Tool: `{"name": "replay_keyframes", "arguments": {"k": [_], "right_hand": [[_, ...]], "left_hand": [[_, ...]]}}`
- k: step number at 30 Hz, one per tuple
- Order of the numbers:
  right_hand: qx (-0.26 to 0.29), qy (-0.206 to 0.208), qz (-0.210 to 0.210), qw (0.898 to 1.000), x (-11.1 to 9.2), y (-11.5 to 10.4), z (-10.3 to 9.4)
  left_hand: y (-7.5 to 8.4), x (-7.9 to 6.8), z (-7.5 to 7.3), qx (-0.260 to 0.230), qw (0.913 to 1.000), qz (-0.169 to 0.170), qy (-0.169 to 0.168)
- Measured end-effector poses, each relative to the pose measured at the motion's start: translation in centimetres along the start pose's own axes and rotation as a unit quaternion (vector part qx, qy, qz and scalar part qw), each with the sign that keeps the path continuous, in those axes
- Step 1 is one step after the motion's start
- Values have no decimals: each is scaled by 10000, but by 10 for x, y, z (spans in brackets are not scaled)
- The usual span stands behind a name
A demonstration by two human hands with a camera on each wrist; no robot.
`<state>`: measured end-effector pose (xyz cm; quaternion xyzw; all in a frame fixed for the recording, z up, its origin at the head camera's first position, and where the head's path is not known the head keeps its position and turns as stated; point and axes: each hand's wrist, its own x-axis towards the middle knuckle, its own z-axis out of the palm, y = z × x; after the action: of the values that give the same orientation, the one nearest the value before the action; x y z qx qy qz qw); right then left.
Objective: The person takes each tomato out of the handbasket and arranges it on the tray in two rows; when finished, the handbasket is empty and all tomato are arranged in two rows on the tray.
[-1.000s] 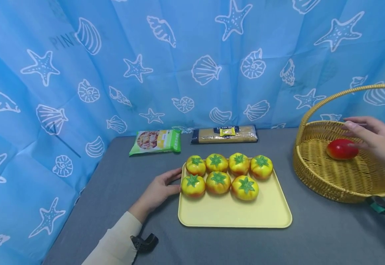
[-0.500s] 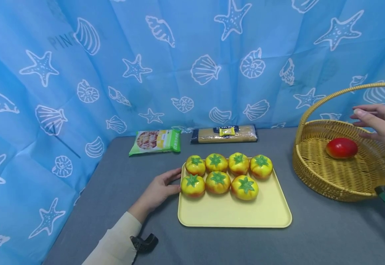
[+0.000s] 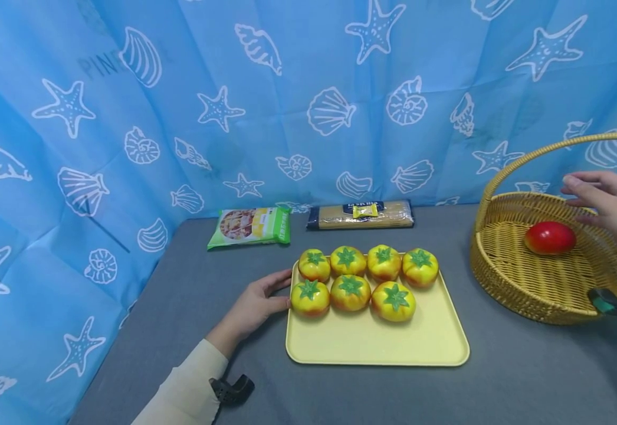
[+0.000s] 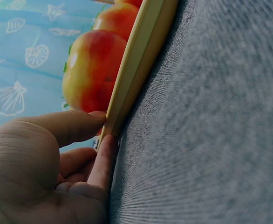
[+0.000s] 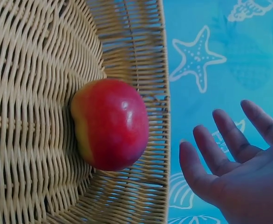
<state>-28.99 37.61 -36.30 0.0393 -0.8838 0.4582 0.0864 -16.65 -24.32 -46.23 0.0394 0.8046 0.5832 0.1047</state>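
Note:
My left hand pinches the left rim of a pale yellow tray. In the left wrist view the thumb lies on the rim's inner side, with a finger against its outside. Several yellow-orange persimmons with green leafy tops stand in two rows on the tray. Over the right side of a wicker basket, my right hand hovers with fingers spread and nothing in them. A red mango lies inside the basket, apart from that hand; its yellow patch shows in the right wrist view.
Behind the tray lie a green food packet and a pack of spaghetti, with a small yellow wrapped piece on top. The basket's tall handle arches over it. A blue curtain hangs behind the grey table.
My right hand has drawn away from the mango, up and to the right, leaving it in the basket. The left hand and the tray have stayed in place.

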Motion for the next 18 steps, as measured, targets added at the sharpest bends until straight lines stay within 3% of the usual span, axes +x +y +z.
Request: {"name": "replay_keyframes", "arguments": {"k": [10, 18], "right_hand": [[-585, -195, 563, 9965, 11, 7, 4], [-585, -618, 843, 9928, 15, 27, 6]], "left_hand": [[-1, 0, 0, -14, 10000, 43, -54], [1, 1, 1, -27, 9999, 66, -89]]}}
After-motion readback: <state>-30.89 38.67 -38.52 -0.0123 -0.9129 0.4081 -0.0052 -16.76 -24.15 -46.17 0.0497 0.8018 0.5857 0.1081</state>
